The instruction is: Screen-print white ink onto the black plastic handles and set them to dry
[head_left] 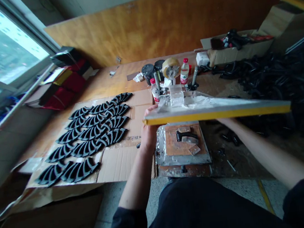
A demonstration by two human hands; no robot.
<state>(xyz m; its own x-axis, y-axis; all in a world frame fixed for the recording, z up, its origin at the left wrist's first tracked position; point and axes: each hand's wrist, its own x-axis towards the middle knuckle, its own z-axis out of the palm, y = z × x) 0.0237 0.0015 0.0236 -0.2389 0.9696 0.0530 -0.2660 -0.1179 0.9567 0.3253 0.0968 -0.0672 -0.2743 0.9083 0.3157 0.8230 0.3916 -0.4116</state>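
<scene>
The left hand pinches the yellow-edged frame between its fingers, the right hand's I can't tell; one black piece sits on the wooden board, neat rows seem done, a heap apparently left.

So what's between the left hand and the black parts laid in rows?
Head view: just a strip of cardboard between the left hand, gripping the yellow-edged frame, and the rows of black parts.

Far left, stacked red-and-black boxes sit near a grey-framed glass window; far right, an open brown cardboard box.
</scene>
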